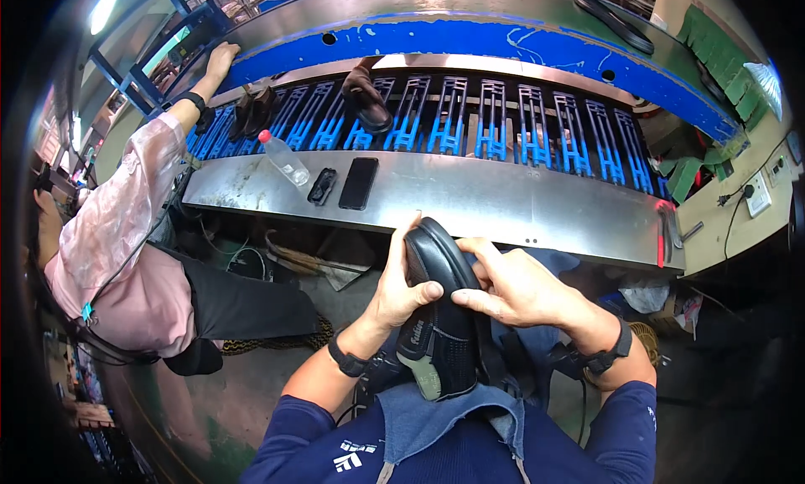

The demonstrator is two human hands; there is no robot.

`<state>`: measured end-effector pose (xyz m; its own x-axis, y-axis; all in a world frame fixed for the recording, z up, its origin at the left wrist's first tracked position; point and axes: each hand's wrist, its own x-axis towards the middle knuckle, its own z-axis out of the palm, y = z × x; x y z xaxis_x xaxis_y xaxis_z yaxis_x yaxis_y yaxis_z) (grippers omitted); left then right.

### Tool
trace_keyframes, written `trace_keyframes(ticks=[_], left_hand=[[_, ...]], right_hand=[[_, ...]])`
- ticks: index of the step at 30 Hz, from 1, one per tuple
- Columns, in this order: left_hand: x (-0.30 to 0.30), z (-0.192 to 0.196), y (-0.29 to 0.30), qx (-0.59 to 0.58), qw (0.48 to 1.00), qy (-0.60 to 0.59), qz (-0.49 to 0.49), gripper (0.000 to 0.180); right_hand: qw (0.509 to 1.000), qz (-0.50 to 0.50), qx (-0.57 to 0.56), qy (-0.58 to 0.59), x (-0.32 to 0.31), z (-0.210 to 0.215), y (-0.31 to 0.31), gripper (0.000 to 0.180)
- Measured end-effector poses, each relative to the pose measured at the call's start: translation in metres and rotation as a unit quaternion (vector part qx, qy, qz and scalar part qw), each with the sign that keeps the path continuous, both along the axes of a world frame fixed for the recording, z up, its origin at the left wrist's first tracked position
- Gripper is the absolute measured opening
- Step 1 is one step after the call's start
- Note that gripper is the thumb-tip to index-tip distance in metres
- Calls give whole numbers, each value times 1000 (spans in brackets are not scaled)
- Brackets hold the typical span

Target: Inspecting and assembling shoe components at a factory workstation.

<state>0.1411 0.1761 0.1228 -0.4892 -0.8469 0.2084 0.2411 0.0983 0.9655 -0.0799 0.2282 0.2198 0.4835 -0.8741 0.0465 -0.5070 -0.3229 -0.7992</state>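
In front of my chest I hold a black shoe point(442, 304) upright between both hands, its lower end close to my blue apron point(449, 417). A glossy black edge runs round its top end, and a pale greenish patch shows low on its left side. My left hand point(397, 284) is closed along the shoe's left side, with the thumb pressed on its face. On the opposite side, my right hand point(516, 287) grips the edge with bent fingers, its thumb lying near the left thumb. The inner fingertips are partly hidden behind the shoe.
Ahead is a steel bench point(470, 203) with a clear bottle point(287, 159), a small black object point(322, 186) and a phone point(358, 183). Behind it, blue-tipped racks point(492, 136) carry dark shoes point(366, 103). A sole point(615, 21) lies on the upper shelf. A co-worker point(126, 274) sits left.
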Motion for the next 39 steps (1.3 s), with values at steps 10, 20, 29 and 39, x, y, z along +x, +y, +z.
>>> trace_keyframes(ticks=[10,20,29,39], left_hand=[[-6,22,11,54,998,-34,-12,88],[-9,-5,16,156,988,-22,1,77],[-10,-102,2,364,898,185,-166,57],[-6,-74,-22,216,915,-269,-209,51]], right_hand=[[970,37,116,-211,-19,-27,-2,47],[959,-146,-196,141,38,-40,40,60],[957,-147,-203,148,22,-109,156,84],[956,-134,-254,-56,19,-28,49,78]])
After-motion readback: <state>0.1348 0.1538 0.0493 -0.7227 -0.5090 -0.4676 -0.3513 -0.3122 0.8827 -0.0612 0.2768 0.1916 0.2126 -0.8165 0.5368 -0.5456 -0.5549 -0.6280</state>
